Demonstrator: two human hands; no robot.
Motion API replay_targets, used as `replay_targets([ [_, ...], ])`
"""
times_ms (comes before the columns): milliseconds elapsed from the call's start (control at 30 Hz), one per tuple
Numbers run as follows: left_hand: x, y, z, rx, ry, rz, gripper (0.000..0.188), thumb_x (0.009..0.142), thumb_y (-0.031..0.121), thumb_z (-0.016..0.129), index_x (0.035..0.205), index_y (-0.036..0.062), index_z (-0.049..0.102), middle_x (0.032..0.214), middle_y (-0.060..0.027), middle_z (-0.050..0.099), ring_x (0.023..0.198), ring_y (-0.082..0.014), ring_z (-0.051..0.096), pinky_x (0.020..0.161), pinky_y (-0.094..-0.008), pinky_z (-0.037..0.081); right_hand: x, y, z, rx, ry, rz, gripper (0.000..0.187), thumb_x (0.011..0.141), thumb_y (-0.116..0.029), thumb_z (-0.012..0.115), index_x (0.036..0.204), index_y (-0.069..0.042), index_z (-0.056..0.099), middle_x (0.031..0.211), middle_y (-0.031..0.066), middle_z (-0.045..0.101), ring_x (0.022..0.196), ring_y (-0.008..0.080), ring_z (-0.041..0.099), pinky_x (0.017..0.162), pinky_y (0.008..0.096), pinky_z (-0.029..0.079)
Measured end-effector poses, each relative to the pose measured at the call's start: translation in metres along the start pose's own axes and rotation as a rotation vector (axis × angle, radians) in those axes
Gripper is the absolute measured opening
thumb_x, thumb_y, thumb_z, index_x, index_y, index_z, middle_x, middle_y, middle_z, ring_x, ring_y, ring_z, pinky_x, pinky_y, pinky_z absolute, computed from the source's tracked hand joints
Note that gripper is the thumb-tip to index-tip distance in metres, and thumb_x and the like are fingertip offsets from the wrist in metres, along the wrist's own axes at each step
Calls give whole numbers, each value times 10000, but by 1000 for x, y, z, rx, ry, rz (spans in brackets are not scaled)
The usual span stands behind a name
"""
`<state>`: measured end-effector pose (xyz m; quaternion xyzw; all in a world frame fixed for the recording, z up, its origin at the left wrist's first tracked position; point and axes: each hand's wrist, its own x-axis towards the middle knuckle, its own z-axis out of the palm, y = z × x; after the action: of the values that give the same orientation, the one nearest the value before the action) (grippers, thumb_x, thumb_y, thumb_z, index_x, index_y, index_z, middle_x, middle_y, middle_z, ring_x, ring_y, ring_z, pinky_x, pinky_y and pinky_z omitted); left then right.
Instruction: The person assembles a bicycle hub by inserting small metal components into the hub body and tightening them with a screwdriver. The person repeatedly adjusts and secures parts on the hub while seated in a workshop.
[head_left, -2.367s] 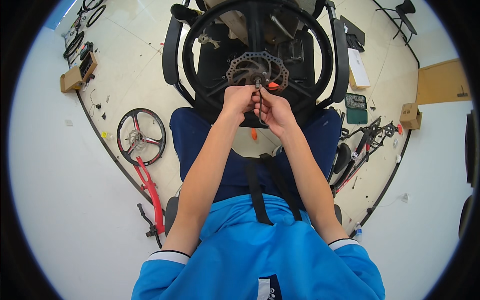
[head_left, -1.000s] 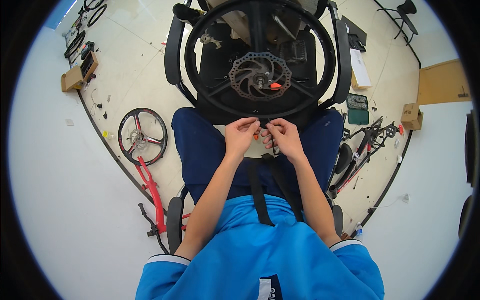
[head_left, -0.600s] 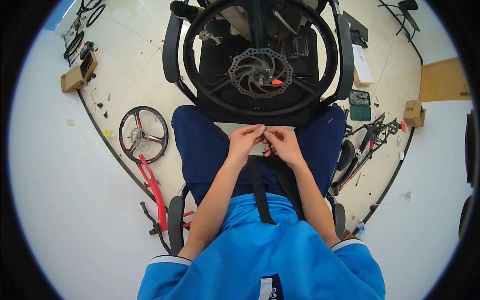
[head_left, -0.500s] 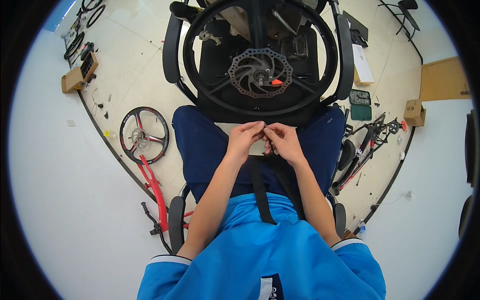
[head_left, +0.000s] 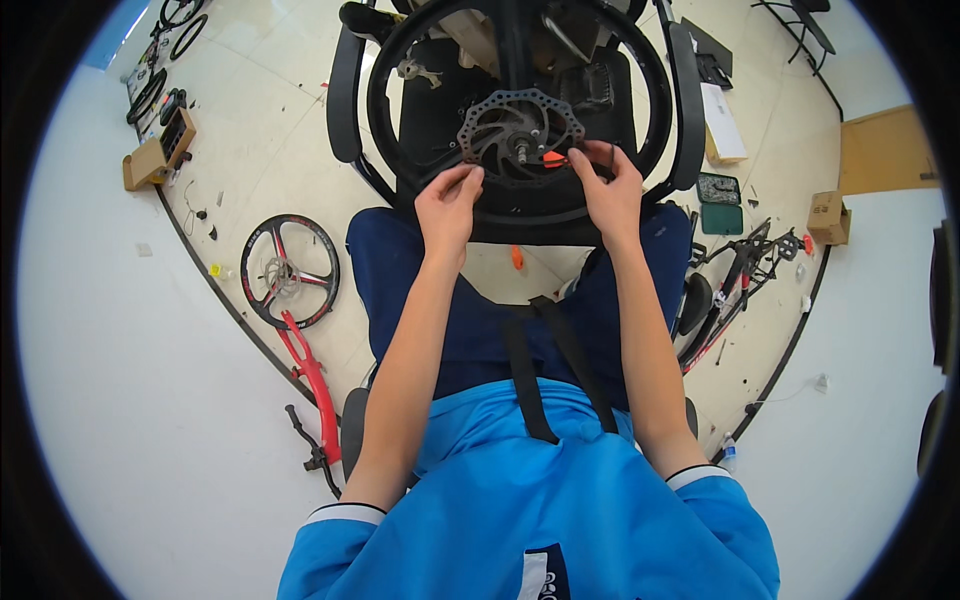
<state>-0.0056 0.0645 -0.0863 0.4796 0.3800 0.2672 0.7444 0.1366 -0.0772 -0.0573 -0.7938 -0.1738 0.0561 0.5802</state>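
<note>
A black spoked wheel (head_left: 655, 110) lies flat on the seat of an office chair in front of me, with a steel brake disc rotor (head_left: 492, 172) and a threaded axle (head_left: 521, 152) at its hub. My left hand (head_left: 450, 208) is closed in a pinch by the rotor's lower left edge; whatever its fingertips hold is too small to make out. Across from it, my right hand (head_left: 613, 195) has thumb and forefinger drawn together at the rotor's right edge. What those fingers hold, if anything, does not show. An orange piece (head_left: 553, 159) shows beside the right thumb.
Armrests (head_left: 343, 100) flank the wheel. Another orange object (head_left: 517, 257) lies on the floor between my legs. To the left are a three-spoke wheel (head_left: 250, 262) and a red frame (head_left: 318, 385); to the right, a green case (head_left: 721, 219) and a bicycle frame (head_left: 740, 275).
Both hands have left my lap, where they met, and moved forward and apart to opposite sides of the brake rotor. The orange object on the floor has come into view.
</note>
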Motion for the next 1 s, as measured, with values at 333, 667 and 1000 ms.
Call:
replay_targets([
  [333, 16, 12, 8, 105, -15, 43, 191, 845, 104, 734, 994, -13, 712, 890, -44, 692, 775, -91, 630, 730, -220, 526, 12, 12, 16, 136, -54, -28, 153, 882, -115, 671, 909, 35, 656, 795, 60, 698, 716, 85, 639, 665, 218, 482],
  [667, 15, 11, 7, 90, -16, 52, 198, 837, 106, 743, 993, -12, 713, 899, -43, 694, 791, -87, 633, 728, -219, 527, 13, 11, 15, 178, -82, -26, 155, 880, -105, 676, 921, 44, 658, 792, 52, 694, 710, 76, 626, 668, 216, 480],
  [1000, 17, 10, 13, 2, 43, 21, 171, 851, 88, 726, 987, -13, 704, 919, -54, 703, 817, -91, 645, 713, -218, 520, 11, 12, 19, 184, -36, -45, 152, 883, -110, 674, 932, 34, 663, 769, 39, 684, 687, 71, 605, 650, 219, 471],
])
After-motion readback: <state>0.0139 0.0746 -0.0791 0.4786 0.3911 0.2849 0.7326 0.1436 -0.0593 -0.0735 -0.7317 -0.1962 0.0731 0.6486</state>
